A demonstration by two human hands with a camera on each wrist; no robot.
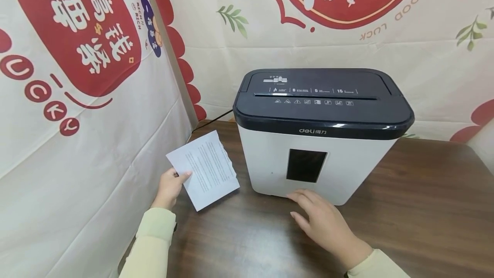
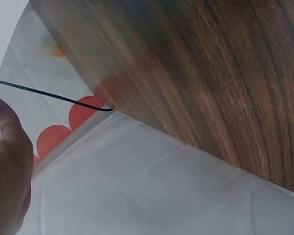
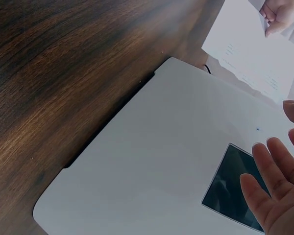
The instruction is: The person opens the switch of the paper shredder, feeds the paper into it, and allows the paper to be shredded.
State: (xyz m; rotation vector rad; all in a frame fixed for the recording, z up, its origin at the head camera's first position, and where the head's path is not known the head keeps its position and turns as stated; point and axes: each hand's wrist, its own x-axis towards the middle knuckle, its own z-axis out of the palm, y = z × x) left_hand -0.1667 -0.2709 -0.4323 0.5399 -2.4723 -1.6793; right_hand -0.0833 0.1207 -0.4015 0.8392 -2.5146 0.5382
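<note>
A printed sheet of paper (image 1: 210, 168) with one torn, ragged edge is pinched at its left side between the thumb and fingers of my left hand (image 1: 171, 187). It is held up beside the paper shredder (image 1: 266, 162), which has a white body and a dark top with a long slot. In front of the shredder my right hand (image 1: 322, 222) hovers with its fingers loosely extended, holding nothing. Those fingers appear in front of the shredder's dark window (image 3: 230, 186) in the right wrist view. Only part of the left hand (image 2: 10, 166) shows in the left wrist view.
The shredder stands on a brown wooden table (image 1: 231, 243). A black cord (image 1: 212, 120) runs from behind it toward the left. Printed white cloth (image 1: 216, 67) hangs along the back and left sides of the table.
</note>
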